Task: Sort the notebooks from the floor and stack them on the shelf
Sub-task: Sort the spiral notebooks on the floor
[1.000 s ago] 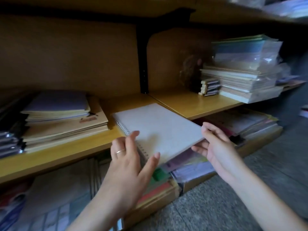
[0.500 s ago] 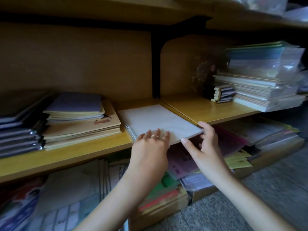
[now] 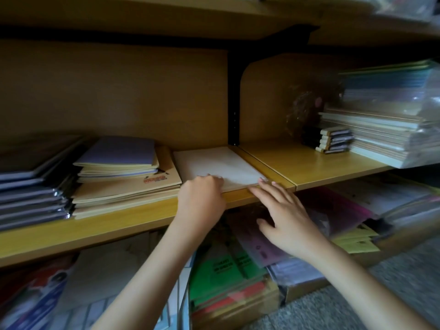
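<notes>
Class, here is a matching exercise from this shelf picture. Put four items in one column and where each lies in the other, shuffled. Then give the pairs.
Items
1. white notebook
2. purple notebook
3. small pads
4. green booklets

Places
A. below the shelf
B. on top of the tan stack
C. beside the wrapped pile
D. flat on the shelf, touched by the left hand

Pairs: 1-D, 2-B, 3-C, 4-A
</notes>
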### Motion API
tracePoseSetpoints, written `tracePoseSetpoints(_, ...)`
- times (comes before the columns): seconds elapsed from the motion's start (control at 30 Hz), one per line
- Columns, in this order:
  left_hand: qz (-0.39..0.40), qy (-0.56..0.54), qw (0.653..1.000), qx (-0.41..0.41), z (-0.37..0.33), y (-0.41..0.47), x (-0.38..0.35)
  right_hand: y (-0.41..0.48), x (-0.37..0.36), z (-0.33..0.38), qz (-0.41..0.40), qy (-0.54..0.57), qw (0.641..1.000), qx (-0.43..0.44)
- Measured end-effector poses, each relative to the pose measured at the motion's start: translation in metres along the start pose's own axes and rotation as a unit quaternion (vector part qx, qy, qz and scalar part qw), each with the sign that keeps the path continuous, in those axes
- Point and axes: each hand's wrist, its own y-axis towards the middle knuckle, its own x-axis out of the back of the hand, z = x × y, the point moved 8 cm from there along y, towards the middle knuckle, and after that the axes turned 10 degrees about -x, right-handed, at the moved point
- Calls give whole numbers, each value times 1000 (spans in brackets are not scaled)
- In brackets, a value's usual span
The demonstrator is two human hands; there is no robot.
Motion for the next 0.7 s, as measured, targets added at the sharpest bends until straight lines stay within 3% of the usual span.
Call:
tracePoseSetpoints(0.1, -43, 24, 998, -27, -16, -10, 1, -4, -2, 1, -1, -24, 1000, -14)
tracePoseSetpoints(0.23, -51, 41, 990, -123, -29, -18, -11, 2, 10, 1, -18, -20, 999, -17)
tracePoseSetpoints(0.33, -21, 13, 993, -117, -27, -20, -14, 8, 11, -1, -13, -20, 1000, -12)
tracePoseSetpoints(0.7, -33, 20, 994, -100, -28, -12, -12, 6, 6, -3, -11, -23, 1000, -6)
